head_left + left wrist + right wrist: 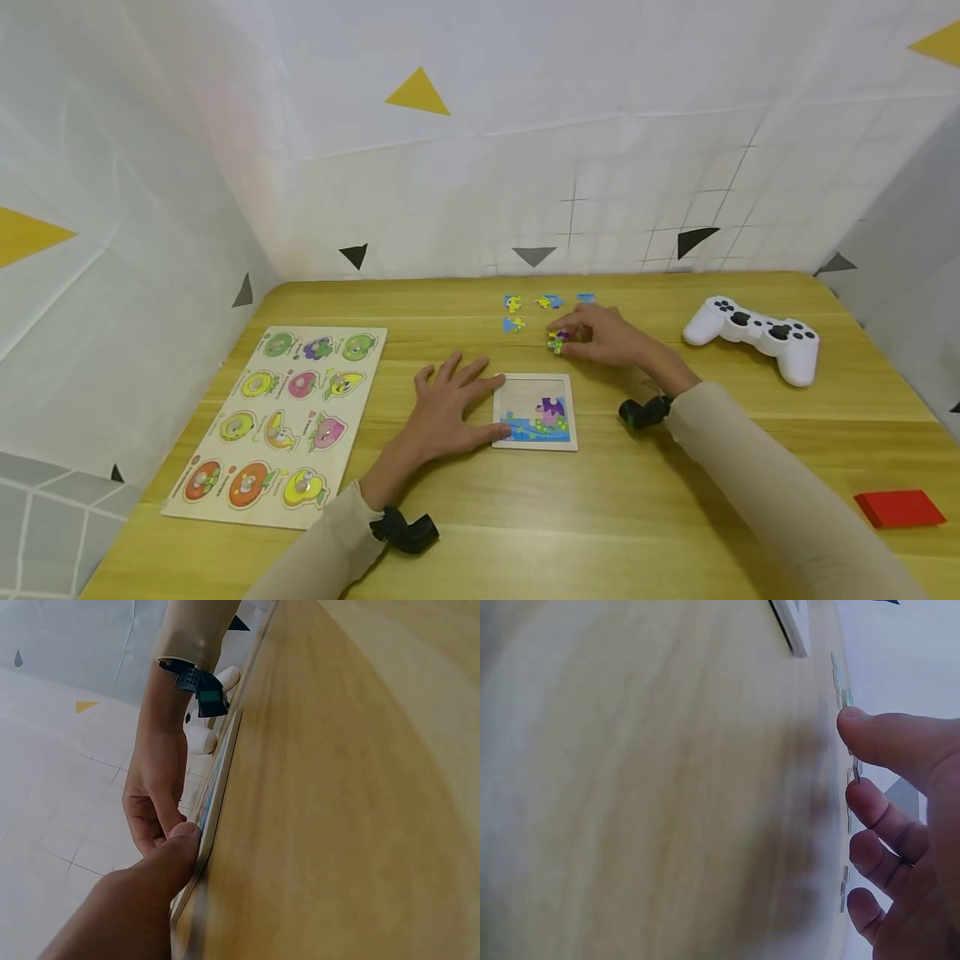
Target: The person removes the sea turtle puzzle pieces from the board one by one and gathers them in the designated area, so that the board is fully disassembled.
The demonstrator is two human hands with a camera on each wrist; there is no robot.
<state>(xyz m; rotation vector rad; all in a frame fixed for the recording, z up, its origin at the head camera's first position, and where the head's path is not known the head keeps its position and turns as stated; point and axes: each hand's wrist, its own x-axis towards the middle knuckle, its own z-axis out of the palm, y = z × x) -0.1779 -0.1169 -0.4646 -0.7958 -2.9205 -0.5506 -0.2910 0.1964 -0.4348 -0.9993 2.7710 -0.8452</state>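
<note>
My left hand has its fingers spread, with the thumb and a fingertip against the left edge of a small square jigsaw tray. Joined pieces in blue, purple, pink and green fill the lower part of that tray. Beyond its upper right corner, my right hand pinches a green, yellow and purple jigsaw piece between thumb and finger. The right wrist view shows this piece edge-on between thumb and forefinger. Past the tray lie loose pieces, among them a yellow one and a yellow-and-blue one.
A wooden fruit peg puzzle board lies on the left of the table. On the right are a white game controller and, nearer, a red block. A pale patterned cloth hangs behind the table.
</note>
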